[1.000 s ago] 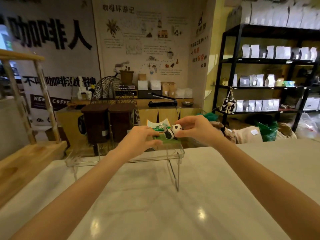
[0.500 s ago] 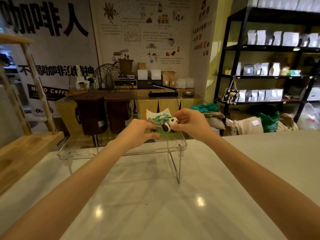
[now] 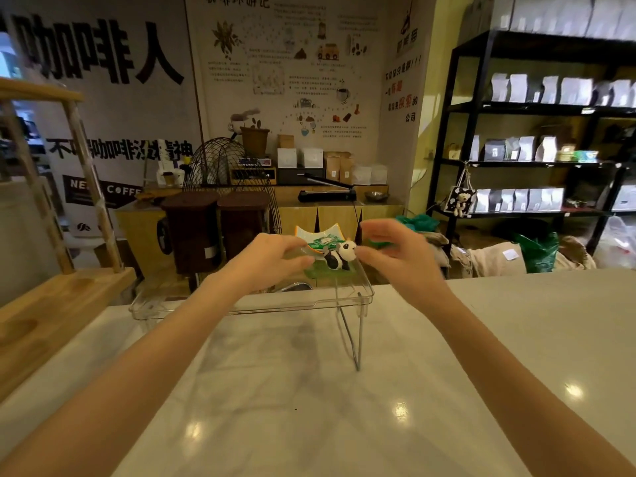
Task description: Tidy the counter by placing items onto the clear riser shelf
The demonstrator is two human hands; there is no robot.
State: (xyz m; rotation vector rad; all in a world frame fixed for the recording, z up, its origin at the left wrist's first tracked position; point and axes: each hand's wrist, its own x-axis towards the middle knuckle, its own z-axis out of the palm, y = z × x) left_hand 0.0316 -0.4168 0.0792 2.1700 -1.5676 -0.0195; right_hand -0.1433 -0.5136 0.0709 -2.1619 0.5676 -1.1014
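The panda dish (image 3: 335,258) sits on the clear riser (image 3: 358,297) between the left hand (image 3: 275,259), gripping its edge, and the spread right hand (image 3: 395,253).

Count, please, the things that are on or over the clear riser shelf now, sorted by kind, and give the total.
Panda figurine on a green base: 1
Curved dish with orange rim: 1
Green wrapped packets in the dish: at least 1, exact count unclear
Hands at the items: 2, left hand and right hand
Total: 5 at least, all on or over the riser shelf.

Wall banner (image 3: 96,191) partly hidden, seemingly reads "COFFEE"; above it, "咖啡人".
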